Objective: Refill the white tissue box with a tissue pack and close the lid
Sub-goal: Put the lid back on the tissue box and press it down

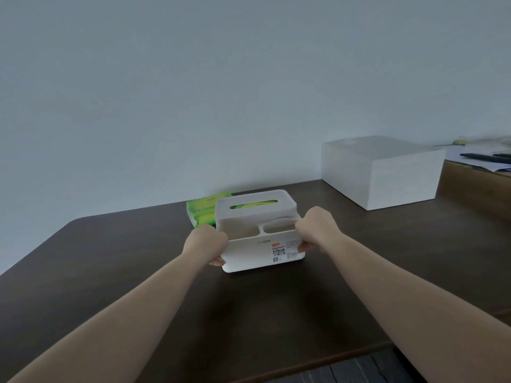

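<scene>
White tissue box [260,244] btwn L hand [207,243] & R hand [315,226]

Bare table [138,272] lies open outside both gripping hands; a green tissue pack [200,210] crowds just behind the left hand [206,241].

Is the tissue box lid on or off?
On: the lid sits atop the tissue box, green showing through its slot.

Two hands [206,240] [315,225]; one tissue box [260,233]; one green tissue pack [203,211]; one white storage box [383,172].
</scene>
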`<state>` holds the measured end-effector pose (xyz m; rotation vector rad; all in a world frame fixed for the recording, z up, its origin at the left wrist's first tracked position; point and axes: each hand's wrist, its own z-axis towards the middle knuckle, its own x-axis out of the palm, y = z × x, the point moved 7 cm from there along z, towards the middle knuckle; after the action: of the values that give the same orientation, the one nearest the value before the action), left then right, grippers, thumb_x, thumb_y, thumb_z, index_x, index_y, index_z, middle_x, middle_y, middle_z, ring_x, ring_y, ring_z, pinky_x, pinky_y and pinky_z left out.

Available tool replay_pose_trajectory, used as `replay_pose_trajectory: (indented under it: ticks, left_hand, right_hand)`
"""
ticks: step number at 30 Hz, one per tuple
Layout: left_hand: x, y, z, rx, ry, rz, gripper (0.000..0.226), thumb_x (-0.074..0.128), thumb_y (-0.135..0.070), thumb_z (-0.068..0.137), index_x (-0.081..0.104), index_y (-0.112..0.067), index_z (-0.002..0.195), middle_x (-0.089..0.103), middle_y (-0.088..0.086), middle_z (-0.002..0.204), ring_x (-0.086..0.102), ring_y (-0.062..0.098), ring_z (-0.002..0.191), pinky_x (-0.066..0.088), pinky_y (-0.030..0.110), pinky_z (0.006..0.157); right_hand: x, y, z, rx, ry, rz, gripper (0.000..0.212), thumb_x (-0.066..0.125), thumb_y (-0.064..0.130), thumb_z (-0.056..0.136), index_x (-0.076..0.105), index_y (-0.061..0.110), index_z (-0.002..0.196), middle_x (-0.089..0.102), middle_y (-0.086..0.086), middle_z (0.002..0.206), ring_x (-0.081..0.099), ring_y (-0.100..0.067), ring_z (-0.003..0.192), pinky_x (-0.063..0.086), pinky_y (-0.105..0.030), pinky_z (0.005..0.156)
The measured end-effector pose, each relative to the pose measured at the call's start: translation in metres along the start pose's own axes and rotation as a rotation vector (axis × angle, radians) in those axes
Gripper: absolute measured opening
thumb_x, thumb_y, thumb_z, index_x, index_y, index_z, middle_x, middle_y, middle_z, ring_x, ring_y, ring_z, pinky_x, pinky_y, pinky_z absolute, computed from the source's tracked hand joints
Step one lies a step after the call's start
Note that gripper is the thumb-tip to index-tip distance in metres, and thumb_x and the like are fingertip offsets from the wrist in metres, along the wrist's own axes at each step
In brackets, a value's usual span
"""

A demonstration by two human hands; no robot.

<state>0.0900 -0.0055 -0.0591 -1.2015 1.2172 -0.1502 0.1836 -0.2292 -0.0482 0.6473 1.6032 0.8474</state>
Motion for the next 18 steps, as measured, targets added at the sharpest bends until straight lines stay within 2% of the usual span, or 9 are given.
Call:
replay_pose_trajectory:
  ticks: [3, 6, 9, 10, 12, 13, 15, 17, 18]
  left_hand:
    - [0.011, -0.024, 0.014, 0.053, -0.014, 0.008, 0.027, 0.039, -0.008, 0.086, 0.048, -0.006, 0.061, 0.053, 0.001, 0.025, 0.061, 0.024, 0.048, 0.052, 0.027, 0.062]
    - [0.027, -0.045, 0.033, 0.086, -0.025, 0.03, 0.03, 0.043, -0.009, 0.09, 0.044, -0.01, 0.06, 0.045, -0.01, 0.019, 0.059, 0.023, 0.049, 0.053, 0.026, 0.051]
    - [0.045, -0.066, 0.053, 0.102, -0.018, 0.066, 0.023, 0.037, -0.009, 0.084, 0.048, -0.006, 0.064, 0.058, 0.009, 0.033, 0.063, 0.023, 0.048, 0.048, 0.026, 0.059]
    - [0.052, -0.075, 0.061, 0.123, -0.024, 0.063, 0.023, 0.037, -0.009, 0.085, 0.048, -0.005, 0.065, 0.062, 0.014, 0.044, 0.067, 0.022, 0.053, 0.049, 0.027, 0.061]
    - [0.067, -0.091, 0.077, 0.132, -0.01, 0.091, 0.02, 0.036, -0.008, 0.085, 0.046, -0.005, 0.068, 0.07, 0.022, 0.062, 0.073, 0.028, 0.068, 0.052, 0.031, 0.068]
    - [0.075, -0.1, 0.085, 0.135, -0.002, 0.109, 0.018, 0.036, -0.007, 0.082, 0.046, -0.005, 0.068, 0.071, 0.022, 0.063, 0.073, 0.031, 0.071, 0.053, 0.033, 0.075]
    - [0.093, -0.115, 0.104, 0.156, 0.016, 0.144, 0.017, 0.035, -0.007, 0.078, 0.047, -0.004, 0.066, 0.067, 0.016, 0.052, 0.071, 0.032, 0.063, 0.053, 0.034, 0.083]
    - [0.108, -0.127, 0.123, 0.166, 0.03, 0.142, 0.018, 0.034, -0.006, 0.077, 0.049, -0.004, 0.066, 0.064, 0.012, 0.046, 0.065, 0.027, 0.05, 0.052, 0.033, 0.079]
    - [0.115, -0.133, 0.134, 0.171, 0.03, 0.139, 0.019, 0.033, -0.006, 0.077, 0.049, -0.004, 0.066, 0.062, 0.01, 0.041, 0.063, 0.024, 0.047, 0.05, 0.031, 0.074]
  right_hand:
    - [-0.012, -0.006, 0.02, 0.015, -0.032, 0.037, 0.017, 0.038, -0.001, 0.085, 0.051, 0.0, 0.074, 0.062, -0.017, 0.059, 0.072, -0.041, 0.064, 0.058, -0.044, 0.067]
    - [-0.024, -0.014, 0.041, 0.034, -0.057, 0.056, 0.019, 0.037, -0.001, 0.085, 0.05, 0.001, 0.071, 0.062, -0.018, 0.061, 0.072, -0.041, 0.063, 0.058, -0.047, 0.069]
    - [-0.04, -0.022, 0.07, 0.044, -0.117, 0.065, 0.019, 0.04, -0.001, 0.086, 0.049, 0.003, 0.069, 0.062, -0.017, 0.062, 0.069, -0.037, 0.054, 0.058, -0.043, 0.066]
    - [-0.045, -0.023, 0.08, 0.05, -0.125, 0.068, 0.019, 0.041, 0.0, 0.086, 0.048, 0.004, 0.069, 0.063, -0.017, 0.063, 0.068, -0.034, 0.051, 0.057, -0.04, 0.062]
    - [-0.053, -0.026, 0.103, 0.056, -0.137, 0.074, 0.017, 0.041, 0.001, 0.087, 0.048, 0.004, 0.071, 0.066, -0.018, 0.067, 0.069, -0.035, 0.053, 0.057, -0.04, 0.065]
    - [-0.057, -0.027, 0.115, 0.059, -0.147, 0.076, 0.016, 0.041, 0.002, 0.087, 0.049, 0.003, 0.073, 0.067, -0.018, 0.067, 0.07, -0.038, 0.058, 0.057, -0.043, 0.07]
    - [-0.067, -0.029, 0.138, 0.059, -0.189, 0.065, 0.015, 0.041, 0.001, 0.086, 0.051, 0.001, 0.075, 0.064, -0.017, 0.062, 0.072, -0.041, 0.065, 0.058, -0.045, 0.074]
    - [-0.077, -0.03, 0.16, 0.06, -0.231, 0.063, 0.017, 0.043, 0.001, 0.085, 0.051, 0.002, 0.07, 0.061, -0.015, 0.061, 0.069, -0.038, 0.057, 0.058, -0.043, 0.06]
    - [-0.08, -0.03, 0.172, 0.057, -0.242, 0.051, 0.019, 0.045, 0.002, 0.086, 0.049, 0.004, 0.067, 0.062, -0.015, 0.062, 0.066, -0.033, 0.05, 0.054, -0.037, 0.051]
